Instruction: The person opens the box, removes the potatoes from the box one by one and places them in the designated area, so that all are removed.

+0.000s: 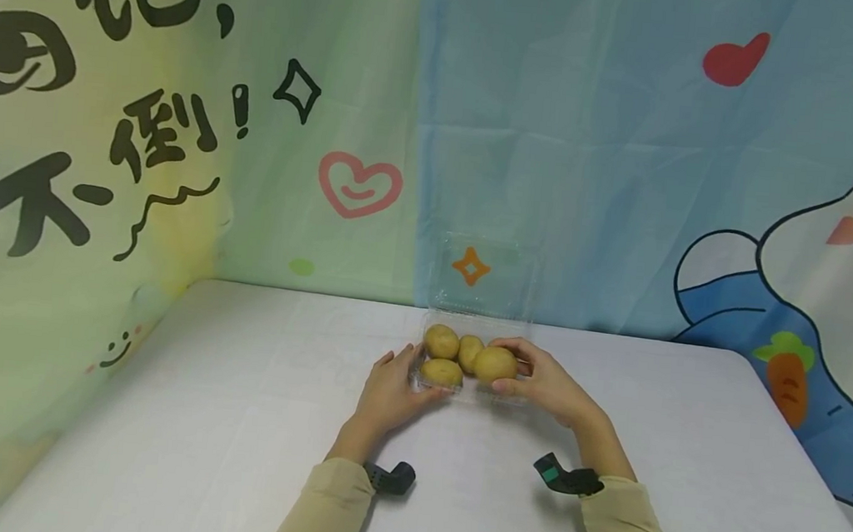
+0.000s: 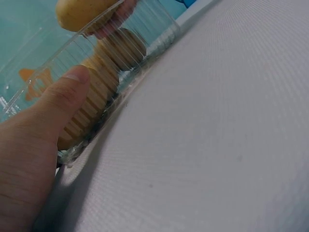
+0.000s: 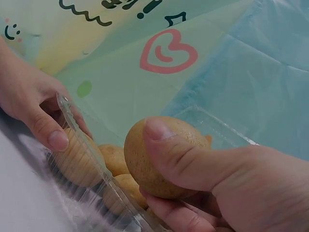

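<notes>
My right hand (image 1: 555, 390) grips a yellow-brown potato (image 1: 495, 363) between thumb and fingers, over the right part of a clear plastic container (image 2: 161, 31). In the right wrist view the held potato (image 3: 157, 157) sits above the container's rim. My left hand (image 1: 389, 397) holds the container's left front corner, its thumb pressed on the front wall and the fingers along the left side. Three other potatoes lie inside: one at the back left (image 1: 441, 341), one at the front left (image 1: 441, 373) and one in the middle (image 1: 470, 351), partly covered by the held potato.
The container's clear lid (image 1: 511, 285) stands raised at the back, against the printed curtain (image 1: 598, 188). A white-covered table (image 1: 249, 419) lies beneath. Dark wrist devices (image 1: 393, 479) sit at both sleeve cuffs.
</notes>
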